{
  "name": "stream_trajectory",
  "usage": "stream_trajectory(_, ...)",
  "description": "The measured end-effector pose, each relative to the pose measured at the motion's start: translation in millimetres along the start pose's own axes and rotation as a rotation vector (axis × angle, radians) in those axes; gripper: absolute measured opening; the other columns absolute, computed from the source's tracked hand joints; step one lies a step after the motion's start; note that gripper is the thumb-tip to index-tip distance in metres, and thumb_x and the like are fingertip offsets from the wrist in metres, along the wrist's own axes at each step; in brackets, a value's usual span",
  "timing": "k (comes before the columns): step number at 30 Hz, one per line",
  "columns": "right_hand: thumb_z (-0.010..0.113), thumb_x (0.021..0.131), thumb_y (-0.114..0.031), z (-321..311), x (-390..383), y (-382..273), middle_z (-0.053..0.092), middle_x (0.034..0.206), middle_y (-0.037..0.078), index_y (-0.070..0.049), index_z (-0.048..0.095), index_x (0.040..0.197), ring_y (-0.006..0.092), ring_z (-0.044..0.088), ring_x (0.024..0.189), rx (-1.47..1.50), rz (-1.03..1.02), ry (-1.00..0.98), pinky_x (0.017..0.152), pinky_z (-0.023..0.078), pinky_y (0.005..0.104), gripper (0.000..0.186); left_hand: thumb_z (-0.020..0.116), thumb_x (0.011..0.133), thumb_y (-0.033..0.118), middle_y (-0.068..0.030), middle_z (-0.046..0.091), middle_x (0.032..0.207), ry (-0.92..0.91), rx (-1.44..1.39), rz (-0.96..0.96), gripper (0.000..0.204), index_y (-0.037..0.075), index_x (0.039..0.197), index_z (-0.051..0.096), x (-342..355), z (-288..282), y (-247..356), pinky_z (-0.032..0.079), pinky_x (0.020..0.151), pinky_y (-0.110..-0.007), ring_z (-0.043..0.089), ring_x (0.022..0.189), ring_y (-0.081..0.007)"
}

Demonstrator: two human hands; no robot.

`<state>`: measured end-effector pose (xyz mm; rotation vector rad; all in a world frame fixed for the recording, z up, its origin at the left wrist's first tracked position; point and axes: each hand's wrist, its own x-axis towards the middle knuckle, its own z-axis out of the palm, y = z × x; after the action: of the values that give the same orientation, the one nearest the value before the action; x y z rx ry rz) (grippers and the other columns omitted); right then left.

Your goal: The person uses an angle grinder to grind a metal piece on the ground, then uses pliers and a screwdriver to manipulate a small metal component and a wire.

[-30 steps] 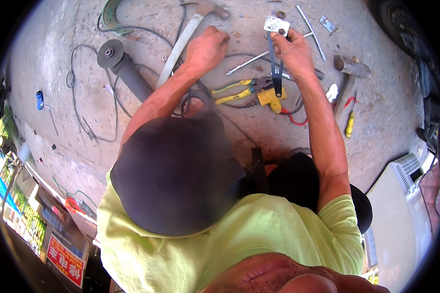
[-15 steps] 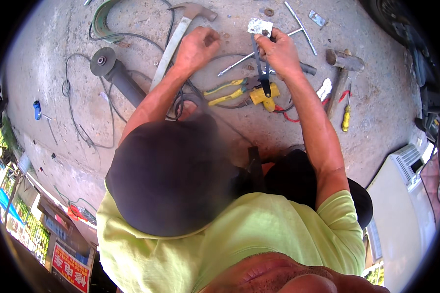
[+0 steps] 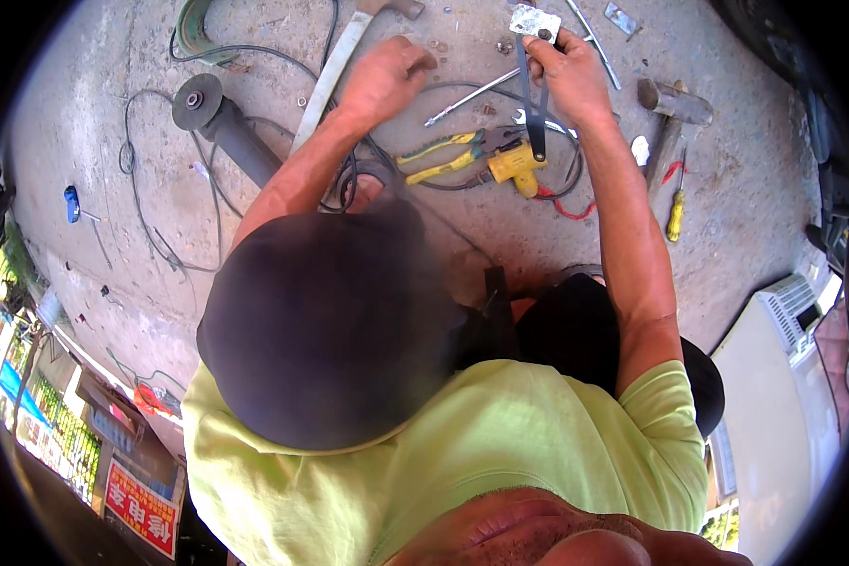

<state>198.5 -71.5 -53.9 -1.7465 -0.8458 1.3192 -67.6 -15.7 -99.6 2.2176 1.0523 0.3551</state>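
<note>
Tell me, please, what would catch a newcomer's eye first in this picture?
Probably the big, dark, blurred round shape left of centre, hard to identify. Next, near the top, the right hand holding a black V-shaped piece with a pale plate. At upper left, an angle grinder lies on the ground.

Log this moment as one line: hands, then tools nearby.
Left hand: curled, contents unclear, beside hammer | Right hand: pinching pale metal plate with black forked piece | Nearby: yellow-handled pliers, angle grinder
</note>
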Motion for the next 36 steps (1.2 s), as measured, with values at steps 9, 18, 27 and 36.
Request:
stream_trajectory(9,0.069,0.093,-0.018,-14,2,-6,0.06,0.07,-0.003,-0.003,0.068,0.094,0.0056,0.051,0.061,0.041,0.031,0.041,0.058,0.041,0.0233,0.015,0.065,0.09,0.02,-0.0117,0.064,0.105,-0.119,0.116,0.004,0.016,0.014,0.105,0.07,-1,3,18,0.054,0.083,-0.045,0.065,0.097,-0.0361)
stream_trajectory(18,0.068,0.095,-0.017,-22,5,-11,0.059,0.071,-0.003,-0.005,0.067,0.096,0.005,0.051,0.062,0.082,0.038,0.051,0.058,0.041,0.0226,0.012,0.064,0.088,0.016,-0.0136,0.063,0.104,-0.175,0.117,-0.008,0.014,0.01,0.1,0.067,2,-2,20,0.054,0.082,-0.047,0.065,0.095,-0.0381)
stream_trajectory(27,0.069,0.094,-0.015,-52,21,0,0.06,0.071,-0.003,-0.005,0.067,0.096,0.0052,0.052,0.062,0.191,-0.013,0.112,0.058,0.042,0.0229,0.01,0.063,0.087,0.016,-0.0153,0.064,0.105,-0.112,0.009,-0.11,0.015,0.01,0.1,0.067,0,-3,23,0.053,0.081,-0.047,0.065,0.094,-0.0387)
stream_trajectory(36,0.07,0.092,-0.017,-60,16,-5,0.062,0.07,0.0,-0.002,0.068,0.092,0.007,0.054,0.06,0.121,-0.019,0.174,0.057,0.043,0.025,0.015,0.063,0.089,0.017,-0.0156,0.065,0.101,-0.061,0.032,-0.078,0.017,0.01,0.104,0.067,7,2,25,0.053,0.079,-0.047,0.065,0.093,-0.0378)
